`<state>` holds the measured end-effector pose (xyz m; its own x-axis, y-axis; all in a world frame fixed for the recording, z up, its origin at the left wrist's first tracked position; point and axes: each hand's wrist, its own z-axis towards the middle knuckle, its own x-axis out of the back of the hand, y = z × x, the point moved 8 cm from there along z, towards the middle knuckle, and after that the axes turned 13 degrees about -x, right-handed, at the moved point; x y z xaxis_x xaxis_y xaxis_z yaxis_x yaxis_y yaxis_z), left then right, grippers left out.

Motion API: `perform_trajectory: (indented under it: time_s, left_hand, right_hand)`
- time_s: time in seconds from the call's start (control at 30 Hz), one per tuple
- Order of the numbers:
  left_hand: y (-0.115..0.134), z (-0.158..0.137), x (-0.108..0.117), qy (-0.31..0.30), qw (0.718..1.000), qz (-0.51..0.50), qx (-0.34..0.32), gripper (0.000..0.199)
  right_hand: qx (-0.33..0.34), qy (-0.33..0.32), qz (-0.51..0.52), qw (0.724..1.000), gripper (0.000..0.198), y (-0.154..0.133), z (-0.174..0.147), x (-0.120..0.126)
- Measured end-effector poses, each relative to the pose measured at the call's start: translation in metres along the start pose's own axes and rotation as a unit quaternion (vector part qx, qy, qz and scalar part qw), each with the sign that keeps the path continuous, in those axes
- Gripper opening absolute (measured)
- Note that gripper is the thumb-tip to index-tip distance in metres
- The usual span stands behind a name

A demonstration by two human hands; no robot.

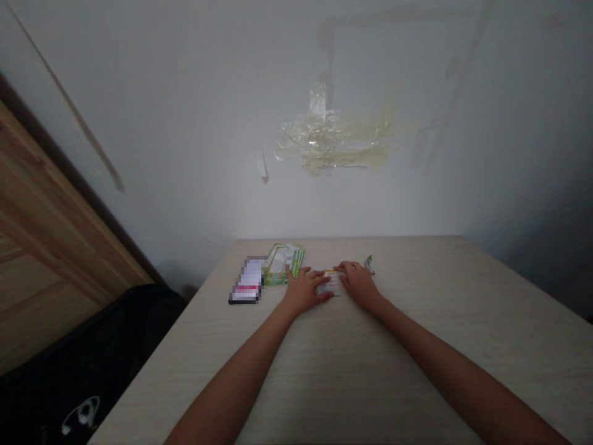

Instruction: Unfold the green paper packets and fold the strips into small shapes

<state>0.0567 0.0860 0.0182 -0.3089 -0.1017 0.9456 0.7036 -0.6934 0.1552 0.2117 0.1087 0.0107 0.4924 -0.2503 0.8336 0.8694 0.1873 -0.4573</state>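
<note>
A small flat printed piece point(330, 284), white with a yellow strip along its far edge, lies on the table between my hands. It looks like a packet or card; the print is too small to read. My left hand point(303, 290) rests over its left side with the fingers spread, one finger reaching the stack of green-and-white printed packets point(282, 262). On the right side of the piece, the fingers of my right hand point(359, 284) lie bent over its edge, partly hiding it. Just beyond that hand is a small green-and-white scrap point(369, 264).
A phone point(248, 281) with a lit, pixelated screen lies left of the stack. The pale wooden table point(324, 383) meets a wall point(185, 123) with peeling clear tape point(333, 139). At left are a black bag point(106, 346) and a wooden panel point(41, 228).
</note>
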Motion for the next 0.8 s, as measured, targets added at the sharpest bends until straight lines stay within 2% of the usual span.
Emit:
perform_trajectory:
  time_s: [0.37,0.6,0.8]
  left_hand:
    - [0.002,-0.002,0.003,0.035,0.999,0.032,-0.004,0.045]
    - [0.005,-0.002,0.006,0.047,0.997,0.054,-0.006,0.047]
    - [0.006,-0.002,0.008,0.043,0.998,0.046,-0.010,0.048]
  right_hand:
    - [0.061,-0.011,0.094,0.994,0.031,0.000,-0.008,0.004]
    - [0.135,-0.027,0.111,0.984,0.031,-0.004,-0.013,0.002]
    - [0.149,0.012,0.098,0.984,0.029,-0.005,-0.012,0.004]
